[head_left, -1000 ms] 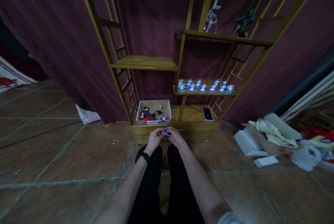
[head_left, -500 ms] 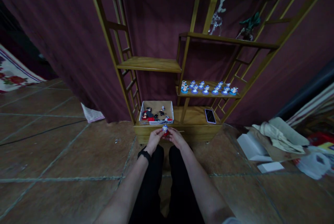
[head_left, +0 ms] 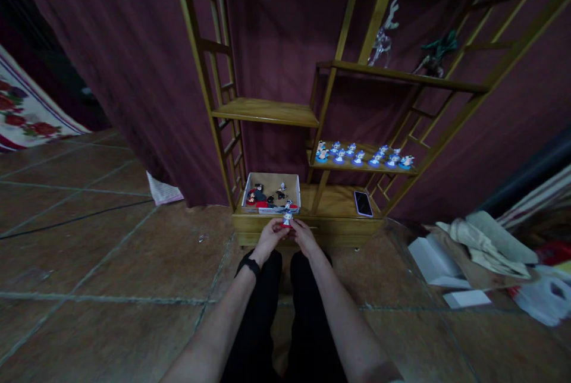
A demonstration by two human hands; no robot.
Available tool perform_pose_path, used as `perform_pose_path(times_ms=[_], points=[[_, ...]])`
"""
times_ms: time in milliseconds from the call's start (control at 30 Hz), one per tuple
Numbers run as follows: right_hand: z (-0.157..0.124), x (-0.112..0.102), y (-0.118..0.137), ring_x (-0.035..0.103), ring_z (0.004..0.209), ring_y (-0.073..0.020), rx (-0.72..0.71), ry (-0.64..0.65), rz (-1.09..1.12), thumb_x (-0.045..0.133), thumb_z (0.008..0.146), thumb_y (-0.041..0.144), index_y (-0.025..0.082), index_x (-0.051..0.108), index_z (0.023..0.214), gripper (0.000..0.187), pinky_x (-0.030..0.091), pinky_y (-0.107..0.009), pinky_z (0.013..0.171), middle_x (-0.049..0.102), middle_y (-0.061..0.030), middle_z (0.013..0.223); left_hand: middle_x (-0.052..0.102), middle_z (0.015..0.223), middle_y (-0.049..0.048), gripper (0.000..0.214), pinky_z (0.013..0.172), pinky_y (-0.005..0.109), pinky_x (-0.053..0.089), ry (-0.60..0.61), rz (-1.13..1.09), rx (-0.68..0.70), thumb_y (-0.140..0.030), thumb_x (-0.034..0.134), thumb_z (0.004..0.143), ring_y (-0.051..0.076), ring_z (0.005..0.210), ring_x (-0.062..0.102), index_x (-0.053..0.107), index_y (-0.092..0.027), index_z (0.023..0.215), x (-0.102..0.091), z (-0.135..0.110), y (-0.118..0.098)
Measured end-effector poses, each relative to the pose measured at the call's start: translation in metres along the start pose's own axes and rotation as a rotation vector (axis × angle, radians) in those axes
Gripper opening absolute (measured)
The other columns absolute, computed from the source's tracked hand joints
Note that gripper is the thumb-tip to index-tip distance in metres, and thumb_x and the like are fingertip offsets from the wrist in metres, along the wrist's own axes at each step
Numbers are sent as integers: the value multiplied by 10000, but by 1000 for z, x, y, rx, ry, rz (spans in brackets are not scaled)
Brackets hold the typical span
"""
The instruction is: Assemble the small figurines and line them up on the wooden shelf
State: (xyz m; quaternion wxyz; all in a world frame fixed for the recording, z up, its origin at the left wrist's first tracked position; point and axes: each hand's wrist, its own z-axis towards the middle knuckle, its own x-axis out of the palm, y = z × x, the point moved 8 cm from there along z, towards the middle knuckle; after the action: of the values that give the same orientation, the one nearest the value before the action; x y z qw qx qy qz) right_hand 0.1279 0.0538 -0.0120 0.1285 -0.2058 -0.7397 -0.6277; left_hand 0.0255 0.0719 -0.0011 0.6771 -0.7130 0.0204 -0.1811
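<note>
My left hand (head_left: 269,235) and my right hand (head_left: 304,234) meet in front of the low wooden shelf unit, and both pinch a small figurine (head_left: 287,217) on a red base, held upright between the fingertips. Just behind it stands a white box (head_left: 250,188) with several dark and red figurine parts inside. On the middle right shelf (head_left: 363,167) several finished figurines on blue bases (head_left: 357,156) stand in rows. A black band is on my left wrist.
A phone (head_left: 363,203) lies on the bottom shelf, right of the box. A glass deer (head_left: 384,31) and a dark green figure (head_left: 435,51) stand on the top shelf. White boxes, cloth and bags (head_left: 473,246) lie on the tiled floor at right. A dark curtain hangs behind.
The figurine has been turned upright between my fingers and raised slightly toward the box. The view has shifted left and forward.
</note>
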Motion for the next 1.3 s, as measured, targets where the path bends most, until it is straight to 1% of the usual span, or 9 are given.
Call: perform_pose_path(times_ms=[133, 300, 467, 600, 700, 800, 967, 1133, 1300], points=[[0, -1, 2, 589, 586, -129, -20, -12, -1, 662, 620, 467, 189, 607, 833, 355, 478, -274, 600, 659, -15, 714, 617, 636, -2, 407, 524, 222, 415, -10, 0, 14, -243, 744, 526, 107, 556, 549, 569, -153, 883, -1, -1, -3], [-1, -2, 2, 590, 607, -132, -23, -33, -19, 609, 652, 527, 204, 595, 849, 379, 477, -265, 575, 662, -26, 760, 610, 624, -12, 403, 535, 222, 413, -4, 16, 46, -213, 740, 523, 94, 541, 524, 577, -151, 886, -1, 1, -3], [1, -5, 1, 589, 610, -137, -33, -42, -24, 617, 637, 539, 215, 594, 858, 393, 466, -259, 566, 660, -19, 752, 636, 676, 14, 390, 549, 229, 420, 11, 67, 42, -249, 740, 537, 111, 586, 549, 598, -147, 886, 0, 3, -1], [3, -8, 0, 592, 640, -138, -38, -69, -58, 620, 622, 546, 213, 600, 853, 407, 460, -251, 588, 663, -17, 768, 654, 735, 31, 395, 642, 269, 457, -6, 83, 58, -246, 751, 522, 138, 665, 586, 612, -147, 878, -3, 5, 0], [3, -7, 0, 589, 654, -136, -45, -56, -71, 617, 620, 547, 205, 605, 844, 409, 452, -243, 592, 662, -14, 767, 662, 786, 44, 416, 710, 300, 468, -50, 84, 87, -215, 761, 499, 154, 725, 603, 613, -149, 882, -7, 7, 3], [3, -6, -1, 587, 666, -133, -51, -28, -35, 638, 610, 522, 202, 610, 817, 382, 451, -243, 608, 657, -5, 754, 666, 815, 47, 423, 737, 310, 471, -67, 96, 123, -184, 760, 491, 154, 735, 606, 619, -156, 889, -8, 9, 4], [3, -5, 0, 587, 663, -122, -49, -2, 26, 696, 575, 446, 195, 612, 791, 341, 459, -255, 648, 653, -2, 746, 677, 823, 57, 402, 764, 329, 472, -25, 82, 116, -182, 736, 524, 160, 741, 611, 641, -144, 913, -6, 9, 4], [1, -8, 2, 594, 656, -131, -18, -44, 14, 708, 559, 399, 185, 608, 782, 325, 459, -262, 642, 655, -17, 733, 685, 856, 63, 430, 760, 332, 475, -5, 74, 80, -201, 722, 548, 162, 730, 614, 644, -142, 966, -5, 6, 3], [-2, -7, 3, 604, 691, -136, -8, -42, 24, 712, 550, 357, 177, 612, 771, 302, 457, -258, 656, 663, -27, 767, 686, 871, 68, 432, 769, 335, 472, -11, 87, 67, -203, 727, 541, 164, 725, 615, 649, -142, 962, -5, 5, 2]])
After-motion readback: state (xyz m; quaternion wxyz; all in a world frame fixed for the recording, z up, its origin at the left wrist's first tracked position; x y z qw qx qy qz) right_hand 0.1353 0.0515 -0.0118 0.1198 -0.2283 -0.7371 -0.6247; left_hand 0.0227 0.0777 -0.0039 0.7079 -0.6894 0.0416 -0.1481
